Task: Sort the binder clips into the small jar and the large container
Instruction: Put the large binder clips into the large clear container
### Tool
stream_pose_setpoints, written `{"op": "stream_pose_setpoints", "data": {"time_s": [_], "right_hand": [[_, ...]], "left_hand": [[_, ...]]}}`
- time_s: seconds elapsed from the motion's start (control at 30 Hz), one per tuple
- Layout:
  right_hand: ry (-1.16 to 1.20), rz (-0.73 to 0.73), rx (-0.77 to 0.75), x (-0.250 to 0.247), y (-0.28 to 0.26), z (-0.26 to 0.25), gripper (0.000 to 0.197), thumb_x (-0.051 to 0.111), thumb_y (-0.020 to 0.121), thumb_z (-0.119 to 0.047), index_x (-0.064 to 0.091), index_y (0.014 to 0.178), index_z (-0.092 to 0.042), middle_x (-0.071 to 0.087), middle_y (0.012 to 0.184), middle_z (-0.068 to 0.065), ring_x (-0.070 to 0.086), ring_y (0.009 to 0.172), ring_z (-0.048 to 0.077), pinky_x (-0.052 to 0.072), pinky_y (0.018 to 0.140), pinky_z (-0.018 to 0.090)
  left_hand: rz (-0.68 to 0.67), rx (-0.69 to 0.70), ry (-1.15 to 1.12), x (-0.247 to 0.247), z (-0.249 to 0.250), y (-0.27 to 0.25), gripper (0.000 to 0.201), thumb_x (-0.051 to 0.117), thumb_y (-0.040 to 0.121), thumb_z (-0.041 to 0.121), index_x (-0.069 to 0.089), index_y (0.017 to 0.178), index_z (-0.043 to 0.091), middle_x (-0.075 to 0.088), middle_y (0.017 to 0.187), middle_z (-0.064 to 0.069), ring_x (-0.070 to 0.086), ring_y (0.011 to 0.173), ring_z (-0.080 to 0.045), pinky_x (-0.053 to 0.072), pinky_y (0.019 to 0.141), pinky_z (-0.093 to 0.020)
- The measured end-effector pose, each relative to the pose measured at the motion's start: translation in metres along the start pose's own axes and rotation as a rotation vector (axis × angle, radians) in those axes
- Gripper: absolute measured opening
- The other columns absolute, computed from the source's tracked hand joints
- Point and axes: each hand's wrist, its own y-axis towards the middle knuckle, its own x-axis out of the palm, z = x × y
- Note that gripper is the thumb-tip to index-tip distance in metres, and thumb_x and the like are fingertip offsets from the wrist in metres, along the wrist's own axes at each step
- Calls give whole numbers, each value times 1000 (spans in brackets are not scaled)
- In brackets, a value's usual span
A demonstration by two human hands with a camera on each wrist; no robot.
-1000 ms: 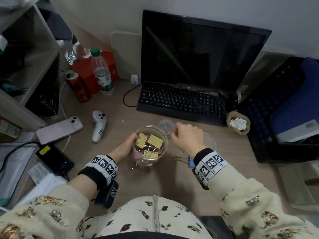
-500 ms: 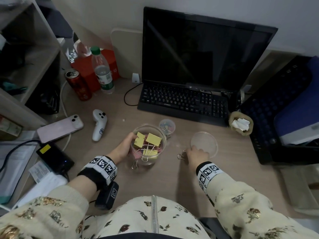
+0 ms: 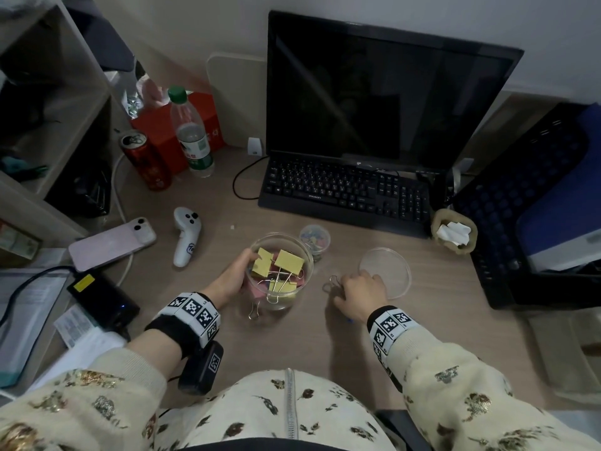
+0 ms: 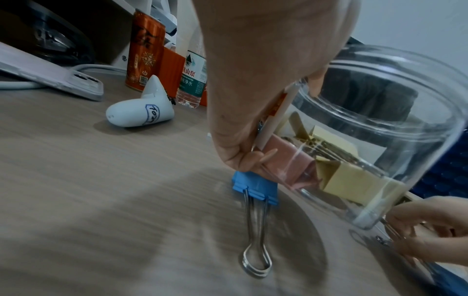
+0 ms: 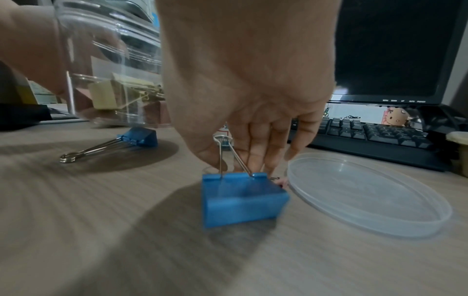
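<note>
Two blue binder clips are still sitting on the desk: my right hand (image 5: 253, 112) is pinching the wire handles of the near blue clip (image 5: 243, 198); the other (image 4: 254, 188) is lying under the clear plastic large container (image 3: 280, 271), which my left hand (image 3: 229, 281) is gripping, yellow and pink clips inside. Small jar (image 3: 314, 238) is standing behind, holding tiny clips.

Wooden desk (image 3: 195, 330) carries keyboard (image 3: 344, 190), phone (image 3: 110, 244), lid (image 3: 387, 271), blue clip (image 5: 243, 198).
</note>
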Motion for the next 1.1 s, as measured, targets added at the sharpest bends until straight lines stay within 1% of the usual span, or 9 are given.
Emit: {"op": "stream_pose_setpoints", "data": {"time_s": [0.13, 0.23, 0.4, 0.53, 0.6, 0.67, 0.83, 0.93, 1.1], "right_hand": [[62, 74, 13, -3, -2, -3, 38, 38, 96, -34, 49, 127, -15, 64, 118, 10, 57, 111, 30, 37, 90, 37], [182, 142, 30, -18, -2, -6, 33, 30, 101, -33, 48, 119, -12, 69, 107, 13, 64, 95, 35, 41, 82, 38], [467, 279, -58, -59, -4, -13, 35, 23, 104, -37, 47, 110, -12, 65, 98, 11, 62, 84, 33, 49, 72, 42], [570, 352, -137, -88, -3, -20, 31, 30, 102, -40, 52, 103, -18, 62, 91, 0, 60, 84, 26, 49, 74, 41], [605, 325, -156, -100, -5, -24, 32, 34, 100, -44, 59, 104, -23, 63, 84, -5, 60, 80, 21, 49, 72, 38], [678, 299, -178, -110, -9, -29, 33, 37, 99, -48, 63, 103, -27, 65, 78, -7, 60, 76, 18, 48, 68, 34], [855, 314, -187, -116, -10, -50, 41, 48, 93, -53, 58, 76, -17, 61, 68, -1, 58, 68, 20, 48, 62, 40], [838, 336, -191, -115, -10, -61, 43, 48, 93, -53, 55, 74, -15, 61, 68, -1, 58, 67, 19, 49, 62, 41], [466, 368, -190, -108, -14, -67, 36, 44, 95, -51, 55, 82, -20, 63, 80, 1, 60, 80, 29, 44, 63, 33]], "left_hand": [[4, 4, 48, -6, -5, 5, 39, 28, 101, 27, 50, 71, 17, 53, 46, 7, 49, 48, -9, 35, 43, -18], [-10, -1, 86, -9, -9, 7, 37, 28, 101, 31, 50, 74, 18, 49, 61, -1, 41, 57, -13, 28, 54, -28], [-21, 23, 69, -9, -8, 6, 37, 28, 101, 29, 51, 73, 18, 54, 44, 10, 47, 47, -6, 29, 54, -26], [-46, 31, 36, -9, -6, 4, 34, 32, 97, 36, 50, 74, 18, 53, 41, 9, 48, 46, -7, 28, 54, -27], [-62, 40, 38, -9, -5, 2, 31, 37, 83, 46, 51, 76, 19, 53, 43, 9, 49, 47, -7, 27, 54, -27], [-72, 59, 41, -9, -4, 1, 28, 37, 78, 45, 52, 78, 21, 54, 42, 11, 49, 41, -1, 26, 54, -26], [-128, 72, 65, -5, -6, 1, 36, 33, 70, 49, 53, 78, 19, 53, 54, 2, 48, 43, -6, 32, 47, -22], [-182, 78, 51, 0, -7, 2, 42, 33, 72, 48, 55, 86, 15, 56, 62, -6, 54, 45, -11, 37, 46, -18], [-162, 96, 52, 0, -9, 5, 45, 34, 72, 47, 55, 93, 13, 58, 64, -5, 56, 43, -8, 39, 43, -15]]}}
